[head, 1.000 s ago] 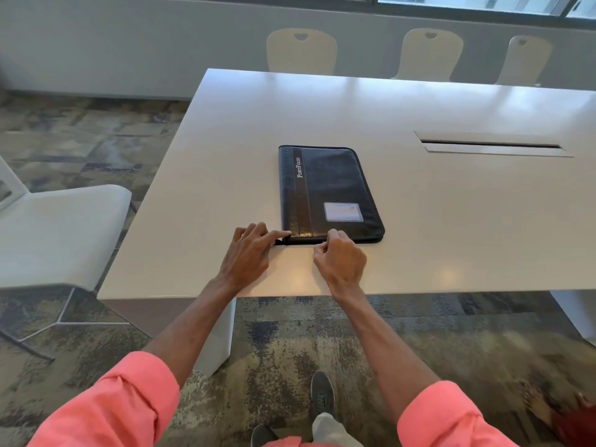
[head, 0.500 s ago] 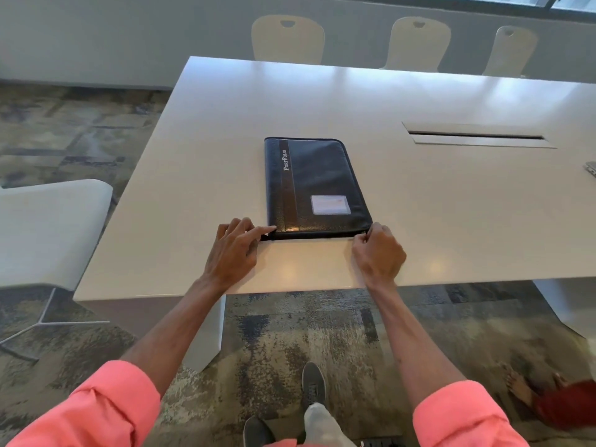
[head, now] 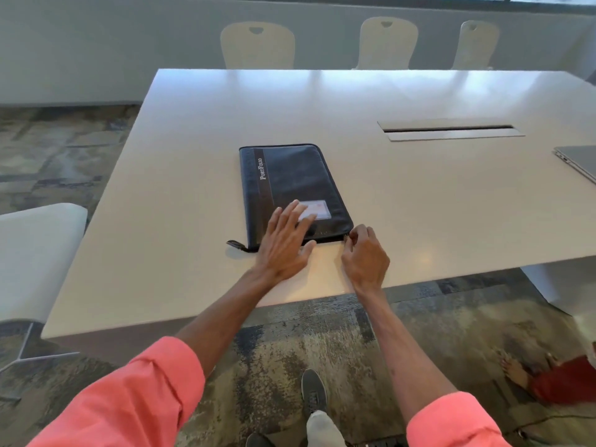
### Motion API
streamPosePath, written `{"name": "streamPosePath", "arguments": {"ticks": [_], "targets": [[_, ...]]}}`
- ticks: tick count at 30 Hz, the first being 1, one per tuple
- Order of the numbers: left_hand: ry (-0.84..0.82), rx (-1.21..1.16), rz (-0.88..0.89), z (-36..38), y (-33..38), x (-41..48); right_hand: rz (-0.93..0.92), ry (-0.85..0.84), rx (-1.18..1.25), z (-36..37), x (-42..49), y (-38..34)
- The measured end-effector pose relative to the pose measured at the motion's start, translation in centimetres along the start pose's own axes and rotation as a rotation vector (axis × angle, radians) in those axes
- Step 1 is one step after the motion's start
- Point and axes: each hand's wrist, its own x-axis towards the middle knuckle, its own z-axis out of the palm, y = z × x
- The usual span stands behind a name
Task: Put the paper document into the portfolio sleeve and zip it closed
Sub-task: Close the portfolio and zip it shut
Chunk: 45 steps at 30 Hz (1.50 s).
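A dark blue portfolio sleeve (head: 290, 182) with a "PortFolio" stripe and a clear card window lies flat on the white table (head: 419, 201). My left hand (head: 283, 240) presses flat on its near end, fingers spread over the card window. My right hand (head: 364, 256) pinches the zipper pull at the near right corner of the sleeve. A short zipper tail (head: 237, 246) sticks out at the near left corner. No paper document is visible.
A closed grey laptop (head: 580, 161) lies at the table's right edge. A cable slot (head: 450, 130) is set into the table behind the sleeve. White chairs (head: 258, 45) stand behind the table and one (head: 35, 259) at the left. Another person's bare foot (head: 516, 371) is on the carpet at the right.
My right hand slid along the sleeve's near edge from the middle to the right corner. My left hand moved from the near left corner onto the top of the sleeve.
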Motion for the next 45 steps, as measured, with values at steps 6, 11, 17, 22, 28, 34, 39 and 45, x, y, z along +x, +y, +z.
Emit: {"name": "streamPosePath", "arguments": {"ticks": [6,11,17,22,28,34,39,45], "targets": [[-0.240,-0.023,-0.031,0.8,1.8,3.6,-0.017,-0.023,0.044,-0.3,-0.2,0.1],[-0.244,0.124,0.020,1.5,1.6,3.0,-0.028,0.004,0.002,-0.2,-0.2,0.1],[-0.172,0.187,0.028,2.1,1.8,2.2,0.121,0.070,0.049,0.1,0.8,0.1],[-0.171,0.202,0.050,2.4,1.5,2.0,0.152,0.037,0.088,0.2,2.9,0.5],[-0.167,0.217,0.081,2.9,0.9,1.8,0.095,-0.029,0.074,0.3,5.9,1.3],[-0.132,0.207,0.107,3.5,0.5,1.7,0.073,-0.060,0.066,1.4,9.4,0.8],[-0.133,0.163,0.102,3.6,0.2,1.7,0.078,-0.074,0.095,2.7,12.5,0.3],[-0.134,-0.008,0.050,2.8,0.2,2.5,0.055,-0.118,0.113,4.4,16.9,-0.2]]}}
